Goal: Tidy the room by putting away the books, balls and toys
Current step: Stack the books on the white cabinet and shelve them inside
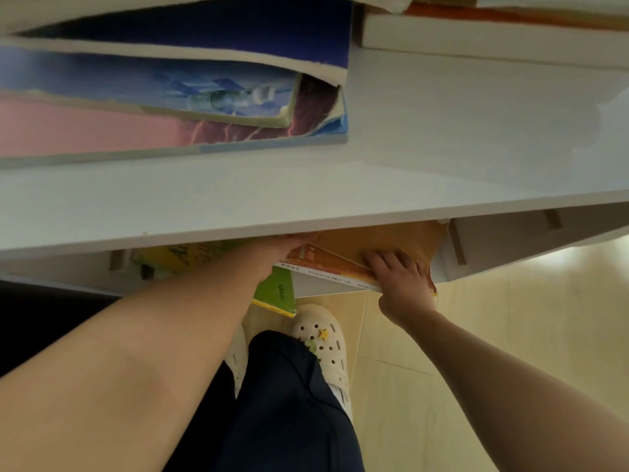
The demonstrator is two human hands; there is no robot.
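Note:
An orange book (pixel 326 264) lies on the lower shelf under the white shelf board (pixel 306 199). My right hand (pixel 401 281) grips its near right corner, fingers curled over the cover. My left hand (pixel 282 247) reaches under the board and touches the book's far left edge; its fingers are mostly hidden by the board. A green book (pixel 277 292) sticks out below the orange one, and a yellow-green book (pixel 190 255) lies further left on the same shelf.
On the upper shelf lie a stack of books with blue, space-picture and pink covers (pixel 170 97) at left and white-edged books (pixel 493 39) at right. Below are my white clogs (pixel 323 338), dark trousers and a light wooden floor (pixel 476 335).

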